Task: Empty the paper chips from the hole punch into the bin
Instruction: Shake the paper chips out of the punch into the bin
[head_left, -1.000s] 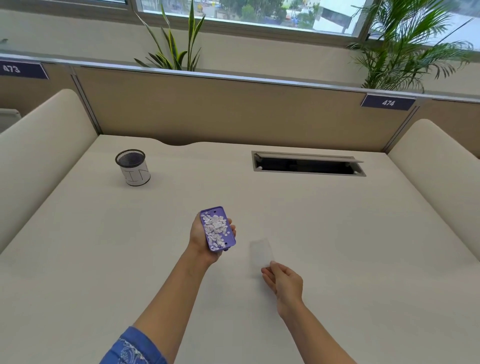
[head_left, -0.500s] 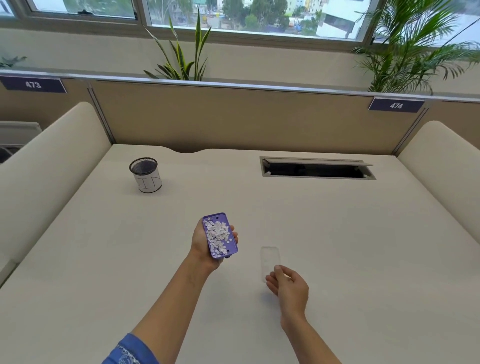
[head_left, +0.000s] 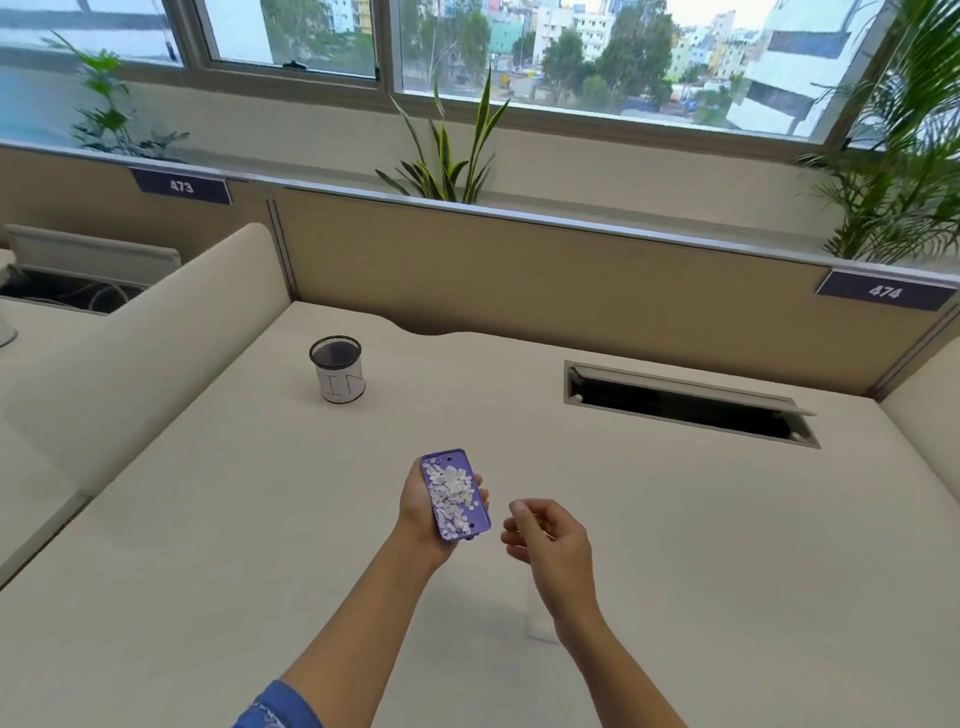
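My left hand (head_left: 415, 506) holds a purple hole punch (head_left: 456, 494) upside down, palm up, above the desk's middle. Its open underside is full of small white paper chips (head_left: 453, 491). My right hand (head_left: 548, 538) hovers just right of the punch with fingers loosely curled and nothing in them. A clear plastic cover (head_left: 537, 621) lies flat on the desk below that hand, partly hidden by my wrist. The bin (head_left: 337, 370), a small black mesh cup with a white paper label, stands upright at the far left of the desk, well beyond the punch.
The beige desk (head_left: 727, 545) has padded dividers at left and right and a partition at the back. An open cable slot (head_left: 685, 402) is set into the desk at the far right. Plants stand behind the partition under the windows.
My right hand has let go of the clear cover, left it on the desk and risen toward the punch. My left hand keeps the punch steady. The view has turned leftward.
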